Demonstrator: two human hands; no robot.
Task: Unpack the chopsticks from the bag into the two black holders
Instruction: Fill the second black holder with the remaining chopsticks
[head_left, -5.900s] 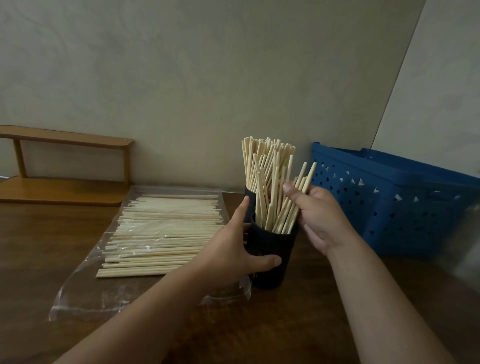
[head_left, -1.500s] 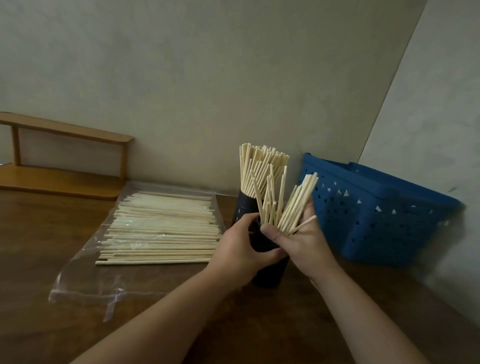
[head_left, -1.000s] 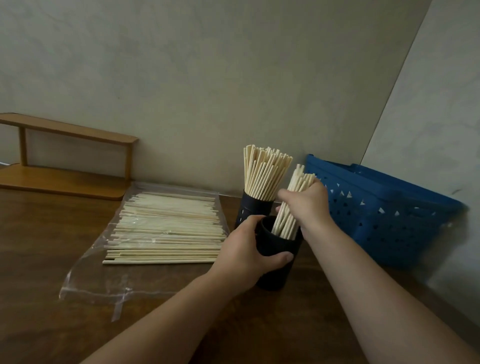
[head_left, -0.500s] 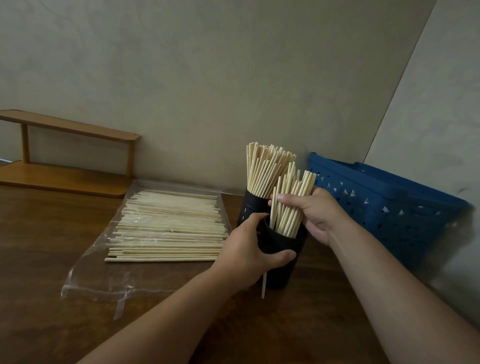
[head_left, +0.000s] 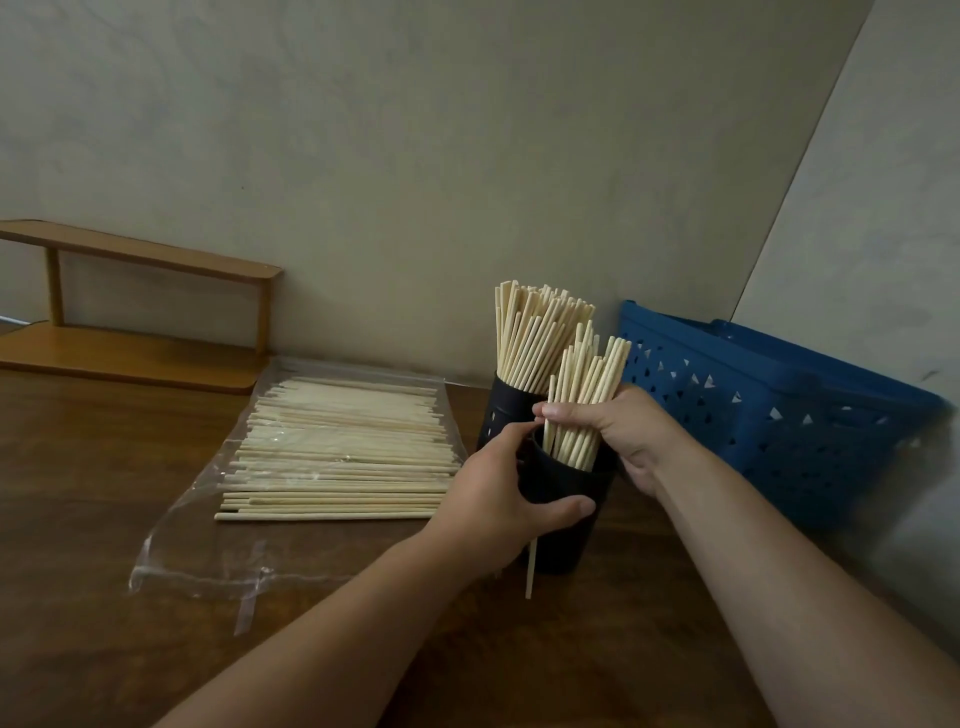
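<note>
The back holder is full, the left hand grips the front holder while the right hand clasps a bundle into it, and many chopsticks remain on the bag.

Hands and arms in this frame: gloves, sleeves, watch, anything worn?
Nothing worn that shows. The left hand and right hand are bare, no gloves, rings or watch. Both forearms are bare to the frame edge, with no sleeve or strap in view. Short, plain nails on the fingers.
</note>
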